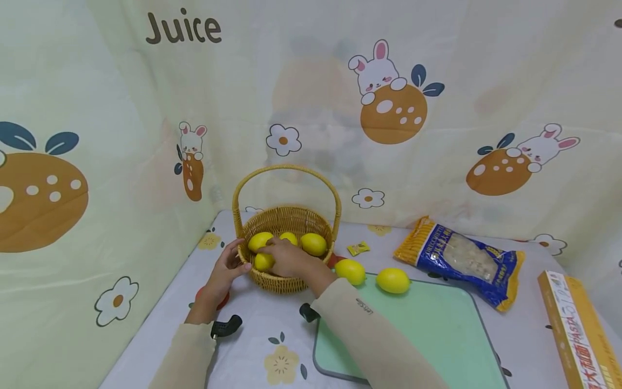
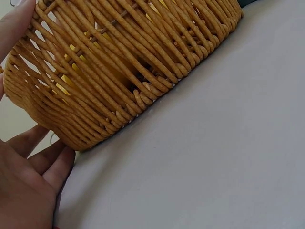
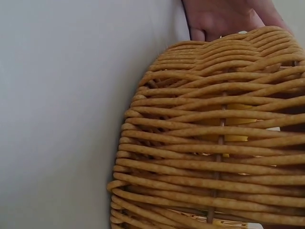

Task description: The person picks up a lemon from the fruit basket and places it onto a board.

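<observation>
A wicker basket (image 1: pixel 279 283) with a tall arched handle stands on the table and has several lemons (image 1: pixel 313 245) inside. My left hand (image 1: pixel 228 265) holds the basket's left side, its thumb near the rim. In the left wrist view, that hand's fingers (image 2: pixel 52 164) lie against the woven wall. My right hand (image 1: pixel 290 259) reaches over the front rim into the basket. Its bent fingers grip the front-left lemon (image 1: pixel 264 262), and its thumb is hidden. The right wrist view shows mostly the basket's outer weave (image 3: pixel 214 138), with yellow behind the gaps.
Two lemons (image 1: pixel 393 281) lie right of the basket at the back edge of a green cutting board (image 1: pixel 423 324). Behind them is a small yellow packet (image 1: pixel 358 248). A blue and yellow food bag (image 1: pixel 461 259) and a pasta box (image 1: pixel 578 335) lie to the right. A printed curtain (image 1: pixel 311 97) hangs behind.
</observation>
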Tool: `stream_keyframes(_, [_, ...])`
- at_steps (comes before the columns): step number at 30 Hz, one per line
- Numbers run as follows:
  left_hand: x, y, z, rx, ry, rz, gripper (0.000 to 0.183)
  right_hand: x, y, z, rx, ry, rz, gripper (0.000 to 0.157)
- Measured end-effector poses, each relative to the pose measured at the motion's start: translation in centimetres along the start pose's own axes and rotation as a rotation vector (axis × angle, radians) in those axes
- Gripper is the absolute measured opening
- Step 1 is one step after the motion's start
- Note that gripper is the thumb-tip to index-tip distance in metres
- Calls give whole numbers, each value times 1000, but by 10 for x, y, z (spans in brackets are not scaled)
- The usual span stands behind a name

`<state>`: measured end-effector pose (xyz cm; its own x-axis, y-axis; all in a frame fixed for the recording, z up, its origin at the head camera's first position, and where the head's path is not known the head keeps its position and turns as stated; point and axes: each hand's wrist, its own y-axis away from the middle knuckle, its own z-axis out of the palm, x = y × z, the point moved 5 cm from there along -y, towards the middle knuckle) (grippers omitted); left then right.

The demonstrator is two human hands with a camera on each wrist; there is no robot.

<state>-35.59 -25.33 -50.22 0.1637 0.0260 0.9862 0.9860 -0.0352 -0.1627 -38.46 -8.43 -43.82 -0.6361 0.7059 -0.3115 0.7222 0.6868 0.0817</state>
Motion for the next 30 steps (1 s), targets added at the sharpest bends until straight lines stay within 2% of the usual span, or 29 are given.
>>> stream_keyframes(4, [1,0,1,-10,6,12,65,3,0,-1,14,25,41,53])
stream_keyframes(8, [0,0,0,-9,3,-4,65,4,0,0,32,15,56,49])
stream_keyframes(11, [1,-1,-1,-12,1,-26,68,4,0,1,16,-21,55,48])
stream_keyframes(16, [7,2,1,-9,-5,-20,66,1,0,1,-18,-94,44,48])
stream_keyframes(23, [3,1,1,3,-17,5,63,2,-1,3,-41,-74,-9,44])
stream_keyframes(30, [2,2,-1,10,-27,-15,62,6,1,1,-47,-91,18,47])
